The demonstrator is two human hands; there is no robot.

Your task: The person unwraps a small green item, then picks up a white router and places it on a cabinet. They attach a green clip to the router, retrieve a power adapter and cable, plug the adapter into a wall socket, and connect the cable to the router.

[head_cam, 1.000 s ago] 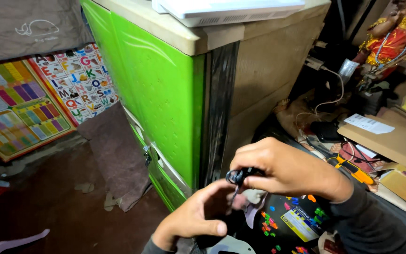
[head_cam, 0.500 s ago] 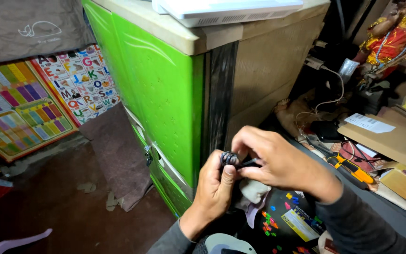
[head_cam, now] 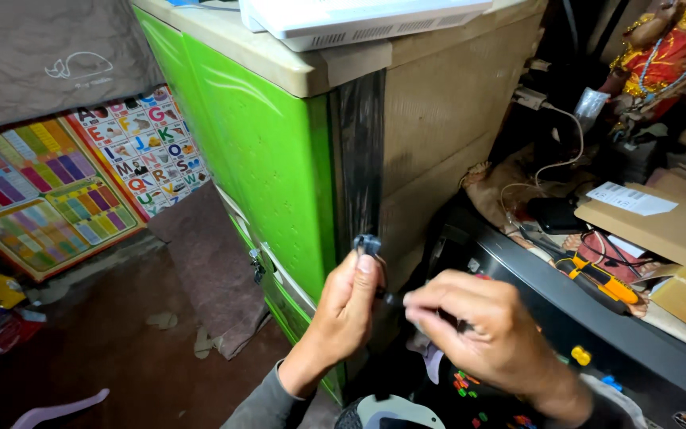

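Half a second ago both hands met on the small black plastic clip point(head_cam: 367, 243); now the left hand point(head_cam: 345, 314) alone pinches it in a closed grip, raised against the dark edge of the green plastic cabinet point(head_cam: 267, 151). The right hand point(head_cam: 482, 334) has drawn apart, its fingers pinched on something thin and dark that I cannot make out.

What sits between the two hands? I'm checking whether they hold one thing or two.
In the head view, a thin dark stretch, seemingly cord, bridges the gap from the small black part in the left hand to the right hand.
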